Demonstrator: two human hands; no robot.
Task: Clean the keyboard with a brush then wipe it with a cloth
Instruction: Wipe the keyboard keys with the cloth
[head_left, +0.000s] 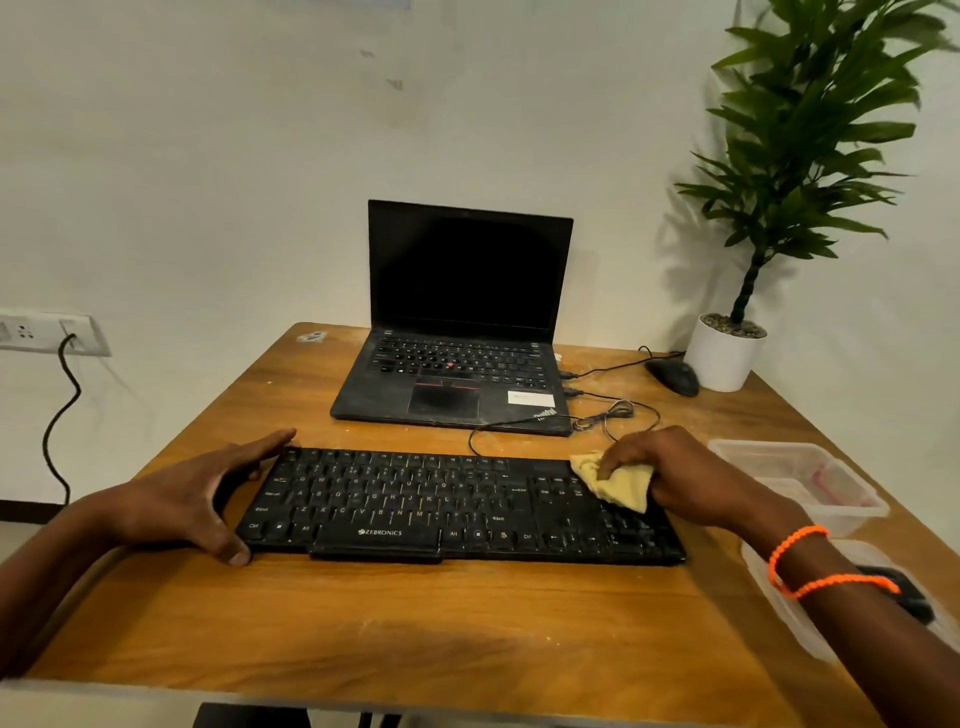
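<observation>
While the left hand (208, 493), fingers spread, braces the keyboard (457, 506) near the table's (415, 623) front edge, the right hand (670, 473) presses a yellow cloth (621, 483) onto its right end: wiping step, apparently; next, sweep leftward.

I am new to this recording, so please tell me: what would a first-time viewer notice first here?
Probably the black keyboard at the table's centre, with the right hand pressing a yellow cloth on its right end while the left hand steadies its left edge. Behind it stands an open laptop with a dark screen, and a tall green plant fills the far right corner.
</observation>
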